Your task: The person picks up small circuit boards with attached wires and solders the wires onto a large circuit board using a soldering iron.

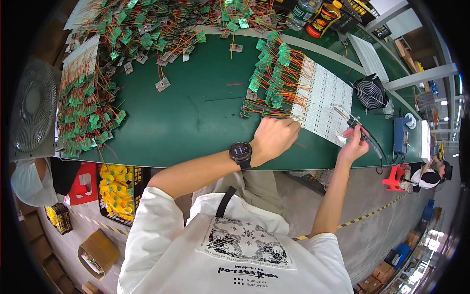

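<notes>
My left hand [276, 138], with a black watch on the wrist, is closed at the near left corner of a white perforated panel [323, 93]. Its fingertips are mostly hidden; red and yellow wires run right beside them, and I cannot make out what they pinch. Wires join the panel's left edge to several small green circuit boards [269, 73] lying on the table. In my right hand [356, 144] is a soldering iron [364, 134], gripped over the panel's near right corner. Its thin tip points toward the panel's right part, and a dark cable trails off it.
Wired green boards [90, 110] are stacked at left, with a big pile [147, 29] behind. A small black fan [370, 93] and a blue box [401, 134] stand right. Bottles [323, 19] are at the back. Yellow parts [116, 191] fill a crate below the left edge. Another person [428, 176] sits far right.
</notes>
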Motion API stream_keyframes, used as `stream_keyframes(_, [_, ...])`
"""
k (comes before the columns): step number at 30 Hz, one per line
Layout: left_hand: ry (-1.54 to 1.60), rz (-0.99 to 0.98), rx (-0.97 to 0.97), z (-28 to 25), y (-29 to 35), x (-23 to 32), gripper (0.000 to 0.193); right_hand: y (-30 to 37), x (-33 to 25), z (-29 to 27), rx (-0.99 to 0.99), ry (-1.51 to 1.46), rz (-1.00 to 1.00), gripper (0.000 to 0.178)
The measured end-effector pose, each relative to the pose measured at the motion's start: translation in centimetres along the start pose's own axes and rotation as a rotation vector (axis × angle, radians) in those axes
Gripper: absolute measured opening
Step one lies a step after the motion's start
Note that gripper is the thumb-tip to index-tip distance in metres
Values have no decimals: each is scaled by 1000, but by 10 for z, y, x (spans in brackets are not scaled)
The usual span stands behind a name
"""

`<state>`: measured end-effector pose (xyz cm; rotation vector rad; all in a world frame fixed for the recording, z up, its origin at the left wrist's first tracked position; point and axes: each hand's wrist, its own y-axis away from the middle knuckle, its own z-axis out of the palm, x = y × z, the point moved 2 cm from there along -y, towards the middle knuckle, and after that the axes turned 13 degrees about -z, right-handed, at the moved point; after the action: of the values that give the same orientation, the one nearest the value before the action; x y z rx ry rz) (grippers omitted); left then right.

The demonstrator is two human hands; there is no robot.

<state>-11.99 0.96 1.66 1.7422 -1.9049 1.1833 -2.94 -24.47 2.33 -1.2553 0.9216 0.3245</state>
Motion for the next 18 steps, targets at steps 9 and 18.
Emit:
stream_keyframes(9, [-28,-77,12,3,-5,-4,8,15,9,-2,-283,-366,361,18])
stream_keyframes(18, [-78,-86,-6,7,-5,-7,7,15,10,0,-404,-297,367,17])
